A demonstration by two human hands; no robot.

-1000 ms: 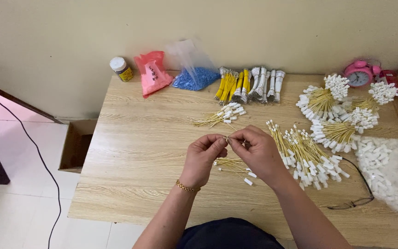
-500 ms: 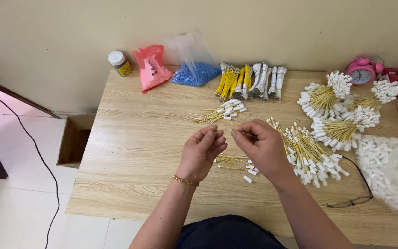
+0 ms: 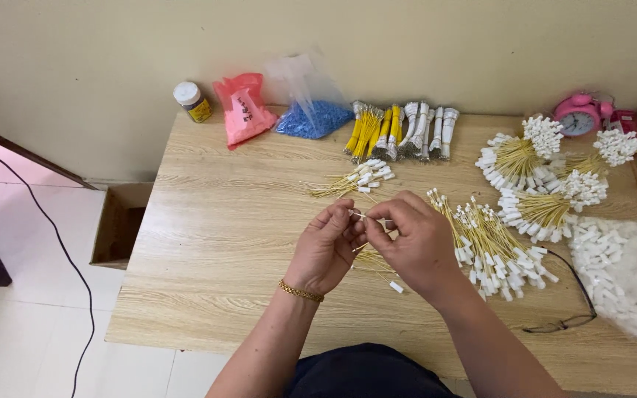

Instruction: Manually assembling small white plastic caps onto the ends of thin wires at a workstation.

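Note:
My left hand [image 3: 326,247] and my right hand [image 3: 411,239] meet above the middle of the wooden table [image 3: 223,243]. Between their fingertips they pinch a thin yellow wire with a small white connector [image 3: 355,214] on its end. A gold bracelet sits on my left wrist. Under my hands lie a few loose yellow wires [image 3: 374,262], partly hidden, with one white tip showing. A small pile of finished wires with white ends [image 3: 355,180] lies just beyond my hands. A larger heap of the same wires [image 3: 492,243] spreads to the right of my right hand.
Bundles of white-tipped yellow wires [image 3: 525,158] fan out at the right. A clear bag of white connectors [image 3: 621,269] lies at the right edge. Along the wall stand a jar [image 3: 193,101], a pink bag [image 3: 241,110], a bag of blue parts [image 3: 311,118], tied yellow and white bundles [image 3: 399,131], a pink clock [image 3: 578,116]. A cardboard box [image 3: 119,225] sits on the floor.
My hands were slightly apart half a second ago; now their fingertips have come together on the wire and connector. The piles on the table have not moved.

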